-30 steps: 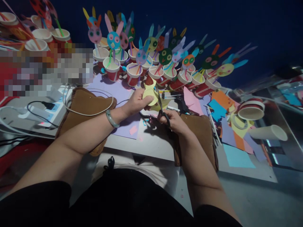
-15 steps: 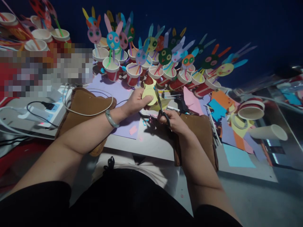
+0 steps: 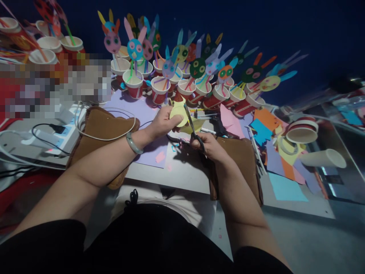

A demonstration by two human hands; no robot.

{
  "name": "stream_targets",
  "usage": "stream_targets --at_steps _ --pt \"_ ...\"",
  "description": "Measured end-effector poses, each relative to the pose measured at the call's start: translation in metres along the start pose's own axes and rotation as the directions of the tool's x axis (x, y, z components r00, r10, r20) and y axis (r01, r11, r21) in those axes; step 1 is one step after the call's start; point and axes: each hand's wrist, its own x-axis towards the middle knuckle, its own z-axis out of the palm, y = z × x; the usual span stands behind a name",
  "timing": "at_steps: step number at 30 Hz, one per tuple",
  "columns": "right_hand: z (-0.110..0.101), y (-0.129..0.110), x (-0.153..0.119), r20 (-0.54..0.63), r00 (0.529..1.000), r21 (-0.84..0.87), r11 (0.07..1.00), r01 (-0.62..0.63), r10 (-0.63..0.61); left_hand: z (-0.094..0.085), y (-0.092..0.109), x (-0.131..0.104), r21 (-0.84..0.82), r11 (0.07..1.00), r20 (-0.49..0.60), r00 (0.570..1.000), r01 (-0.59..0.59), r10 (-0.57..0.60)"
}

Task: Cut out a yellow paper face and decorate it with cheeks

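A piece of yellow paper (image 3: 177,110) is pinched in my left hand (image 3: 167,121), thumb on top. Its upper edge is jagged where it has been cut. My right hand (image 3: 208,144) grips a pair of scissors (image 3: 191,123) by the black handles, with the blades pointing up along the paper's right edge. How far apart the blades are, I cannot tell. More yellow paper (image 3: 196,125) shows just behind the scissors. Under my hands, small paper scraps (image 3: 160,156) lie on a lilac sheet (image 3: 148,161).
Red-and-white paper cups (image 3: 133,84) with paper rabbit heads line the table's back. Brown pads (image 3: 105,123) lie under both forearms. At left is a power strip (image 3: 67,133) with cables; at right, coloured paper pieces (image 3: 268,120), a tape roll (image 3: 288,145) and a cup lying sideways (image 3: 325,159).
The yellow paper's top has changed shape slightly beside the scissors, and the paper has turned a little in my left hand. Both arms stay nearly where they were.
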Motion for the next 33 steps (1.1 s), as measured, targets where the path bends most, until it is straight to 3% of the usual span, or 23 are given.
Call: stream_targets --at_steps 13,23,27,33 --pt "0.003 -0.006 0.0 -0.017 0.999 0.029 0.999 -0.041 0.041 0.001 0.005 0.001 -0.038 0.999 -0.031 0.999 0.024 -0.025" --pt "0.003 -0.002 0.0 -0.061 0.996 0.059 0.997 -0.057 0.061 0.0 -0.003 0.004 -0.154 0.986 -0.106 0.991 0.068 -0.085" --pt "0.004 0.002 0.002 -0.122 0.992 0.092 0.996 -0.01 0.021 -0.001 -0.003 0.007 -0.179 0.977 -0.146 0.979 0.117 -0.143" --pt "0.003 0.002 0.002 -0.093 0.996 0.025 1.0 -0.004 0.006 -0.003 -0.004 0.01 -0.22 0.97 -0.19 0.971 0.103 -0.146"
